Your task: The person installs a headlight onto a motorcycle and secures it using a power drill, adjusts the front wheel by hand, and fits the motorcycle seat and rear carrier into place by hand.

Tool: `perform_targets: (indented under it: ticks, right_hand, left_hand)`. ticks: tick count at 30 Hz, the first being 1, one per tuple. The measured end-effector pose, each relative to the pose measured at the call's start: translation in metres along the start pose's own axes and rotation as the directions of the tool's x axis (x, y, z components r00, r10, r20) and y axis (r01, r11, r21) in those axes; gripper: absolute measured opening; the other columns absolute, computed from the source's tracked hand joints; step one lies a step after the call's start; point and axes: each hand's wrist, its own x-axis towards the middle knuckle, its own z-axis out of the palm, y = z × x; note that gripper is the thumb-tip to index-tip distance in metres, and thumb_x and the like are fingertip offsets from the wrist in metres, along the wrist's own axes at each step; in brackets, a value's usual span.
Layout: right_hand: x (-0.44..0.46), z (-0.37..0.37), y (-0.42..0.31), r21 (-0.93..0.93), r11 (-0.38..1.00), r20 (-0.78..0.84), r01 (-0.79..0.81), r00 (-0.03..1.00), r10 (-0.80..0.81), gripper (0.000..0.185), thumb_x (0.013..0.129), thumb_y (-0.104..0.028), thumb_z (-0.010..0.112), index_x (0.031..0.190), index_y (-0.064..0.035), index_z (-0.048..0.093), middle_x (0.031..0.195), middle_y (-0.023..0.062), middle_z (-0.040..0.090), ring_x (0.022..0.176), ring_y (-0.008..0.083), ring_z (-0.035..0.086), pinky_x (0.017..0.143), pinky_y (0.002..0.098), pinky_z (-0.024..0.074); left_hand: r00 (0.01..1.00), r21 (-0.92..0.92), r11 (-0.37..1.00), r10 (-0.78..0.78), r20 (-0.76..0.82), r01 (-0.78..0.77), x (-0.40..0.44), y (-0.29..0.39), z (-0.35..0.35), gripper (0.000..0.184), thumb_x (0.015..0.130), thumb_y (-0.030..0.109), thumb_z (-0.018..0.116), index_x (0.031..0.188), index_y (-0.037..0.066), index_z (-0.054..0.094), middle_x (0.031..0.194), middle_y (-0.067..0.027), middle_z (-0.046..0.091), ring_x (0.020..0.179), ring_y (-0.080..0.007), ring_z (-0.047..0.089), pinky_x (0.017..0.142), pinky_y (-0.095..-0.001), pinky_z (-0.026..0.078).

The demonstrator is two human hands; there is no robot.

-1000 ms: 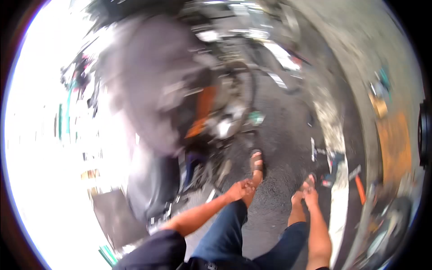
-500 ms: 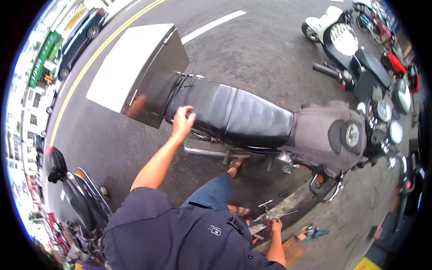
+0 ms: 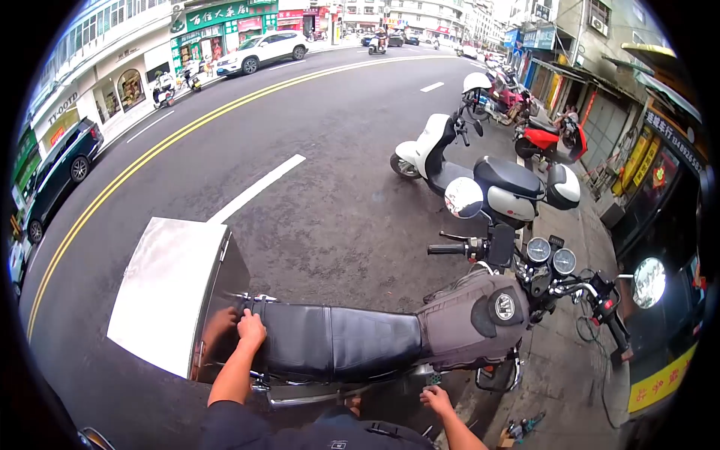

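Observation:
In the head view, my left hand (image 3: pixel 251 328) is at the rear left corner of a black motorcycle seat (image 3: pixel 375 337), fingers bent against its edge. Right behind that hand is a metal box (image 3: pixel 165 296) mounted on the motorcycle's tail; its dark side reflects the hand. Low beside the engine, my right hand (image 3: pixel 435 400) hangs with loosely bent, parted fingers and nothing visible in them. A grey cover (image 3: pixel 469 319) wraps the motorcycle's fuel tank ahead of the seat.
Handlebars with two round gauges (image 3: pixel 538 250) and a mirror (image 3: pixel 649 283) stick out at the right. A white scooter (image 3: pixel 510 184) is parked beyond. A teal-handled tool (image 3: pixel 527 425) lies on the pavement at lower right. Cars, including a white SUV (image 3: pixel 264 52), line the far roadside.
The view has tilted up towards the street. My left hand has come onto the seat's rear corner from above its side. My right hand has risen from near the ground tools to beside the engine.

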Motion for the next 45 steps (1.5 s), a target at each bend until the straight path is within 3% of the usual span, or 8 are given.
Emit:
perform_targets:
  ticks: [6,10,15,22,26,31,36,45]
  right_hand:
    - [-0.010,0.013,0.075,-0.226,0.965,0.136,-0.133,0.977,0.167,0.026,0.090,-0.018,0.061,0.109,-0.0006,0.059,0.094,0.0119,0.068,0.076,0.0180,0.066,0.064,0.0296,0.0522]
    - [-0.017,-0.028,0.138,-0.257,0.934,0.087,-0.249,0.956,0.279,0.022,0.088,-0.014,0.062,0.104,0.0008,0.060,0.086,0.0110,0.067,0.072,0.0185,0.066,0.057,0.0290,0.0511]
    - [-0.069,-0.091,0.150,-0.037,0.954,-0.116,-0.298,0.949,0.292,0.022,0.088,-0.012,0.059,0.105,0.0016,0.055,0.089,0.0149,0.067,0.070,0.0234,0.066,0.057,0.0343,0.0516]
    - [-0.140,-0.150,0.198,-0.153,0.872,-0.126,-0.465,0.884,0.450,0.017,0.090,-0.017,0.056,0.101,-0.0046,0.059,0.085,0.0124,0.067,0.070,0.0232,0.066,0.058,0.0340,0.0523]
    - [-0.152,-0.152,0.177,-0.261,0.847,-0.144,-0.464,0.886,0.441,0.017,0.090,-0.016,0.058,0.100,-0.0029,0.058,0.084,0.0095,0.065,0.067,0.0203,0.064,0.056,0.0330,0.0533]
    - [-0.103,-0.157,0.183,-0.070,0.944,-0.042,-0.321,0.947,0.319,0.017,0.089,-0.015,0.059,0.102,-0.0038,0.057,0.077,0.0062,0.060,0.063,0.0171,0.058,0.052,0.0317,0.0480]
    - [-0.071,-0.112,0.101,-0.236,0.935,-0.020,-0.265,0.963,0.268,0.019,0.091,-0.020,0.059,0.103,-0.0043,0.059,0.084,0.0062,0.065,0.066,0.0141,0.060,0.053,0.0266,0.0459]
    - [-0.044,-0.074,0.040,-0.162,0.963,0.062,-0.214,0.972,0.226,0.027,0.092,-0.021,0.058,0.112,-0.0028,0.057,0.090,0.0049,0.065,0.074,0.0118,0.061,0.062,0.0257,0.0472]
  left_hand:
    - [0.992,-0.062,0.998,0.011,-0.123,-0.019,0.013,-0.008,0.030,0.020,0.081,0.017,0.061,0.093,0.002,0.067,0.111,-0.0172,0.052,0.098,-0.0348,0.060,0.083,-0.0432,0.052]
    - [0.995,-0.147,0.984,-0.092,0.033,0.096,0.016,-0.005,0.018,0.025,0.080,0.014,0.058,0.099,-0.001,0.067,0.115,-0.0194,0.055,0.102,-0.0384,0.061,0.088,-0.0457,0.050]
    - [0.996,-0.265,0.960,-0.092,0.019,0.093,0.011,-0.002,0.016,0.056,0.083,0.047,0.063,0.111,-0.001,0.061,0.125,-0.0227,0.052,0.108,-0.0396,0.058,0.091,-0.0472,0.048]
    - [0.945,-0.353,0.913,-0.278,-0.175,0.203,0.009,0.009,0.042,0.037,0.083,0.034,0.067,0.106,0.005,0.061,0.112,-0.0171,0.054,0.101,-0.0384,0.059,0.084,-0.0482,0.049]
    - [0.940,-0.394,0.901,-0.277,-0.201,0.181,0.005,-0.002,0.047,0.032,0.083,0.030,0.068,0.103,0.005,0.062,0.112,-0.0166,0.055,0.103,-0.0381,0.060,0.086,-0.0475,0.049]
    - [0.940,-0.337,0.888,-0.340,-0.020,0.314,0.020,0.002,0.027,0.047,0.079,0.030,0.068,0.116,0.004,0.056,0.124,-0.0163,0.056,0.113,-0.0355,0.058,0.093,-0.0459,0.048]
    - [0.898,-0.422,0.793,-0.390,0.205,0.440,0.035,-0.003,0.018,0.032,0.079,0.023,0.065,0.109,0.013,0.065,0.121,-0.0132,0.063,0.116,-0.0314,0.058,0.095,-0.0433,0.047]
    - [0.953,-0.358,0.884,-0.291,0.079,0.300,0.050,0.013,0.021,0.027,0.083,0.018,0.054,0.107,0.016,0.066,0.117,-0.0144,0.064,0.111,-0.0328,0.060,0.094,-0.0443,0.047]
